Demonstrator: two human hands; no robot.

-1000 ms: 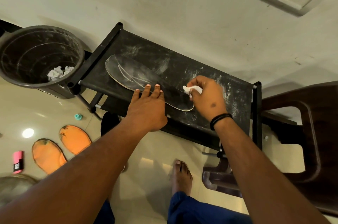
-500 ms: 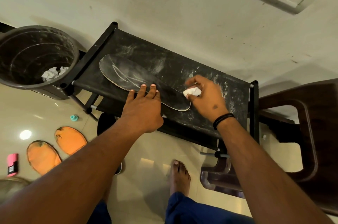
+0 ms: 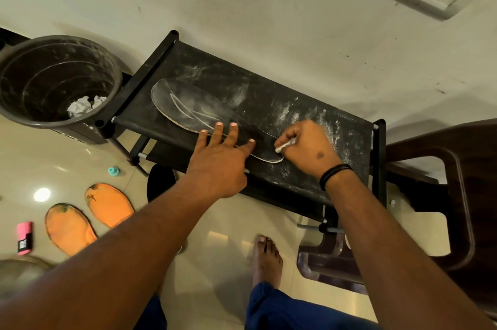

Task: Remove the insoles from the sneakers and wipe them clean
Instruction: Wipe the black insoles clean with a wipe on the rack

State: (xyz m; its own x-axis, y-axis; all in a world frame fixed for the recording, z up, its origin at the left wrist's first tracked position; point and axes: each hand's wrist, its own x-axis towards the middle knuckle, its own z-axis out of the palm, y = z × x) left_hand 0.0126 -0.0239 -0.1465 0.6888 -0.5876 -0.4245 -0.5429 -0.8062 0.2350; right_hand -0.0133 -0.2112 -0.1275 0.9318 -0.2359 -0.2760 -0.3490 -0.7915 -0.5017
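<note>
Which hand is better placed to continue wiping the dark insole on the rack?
The right hand: it already pinches the white wipe at the insole's near end. The left hand lies flat on the insole with fingers spread, holding it down.

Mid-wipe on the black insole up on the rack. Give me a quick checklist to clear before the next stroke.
1. Insole pinned: ok. The left hand presses straight fingers on the black insole, which lies flat on the rack.
2. Wipe in grip: ok. The right hand pinches the white wipe at the insole's near end.
3. Wipe still usable: cannot tell; only a small bit shows.
4. Insole surface clean: not ok. Pale streaks show across its far half.
5. Rack top clean: not ok. White dust covers it around the insole.
6. Bin within reach: ok. The bin stands beside the rack, crumpled paper inside.
</note>
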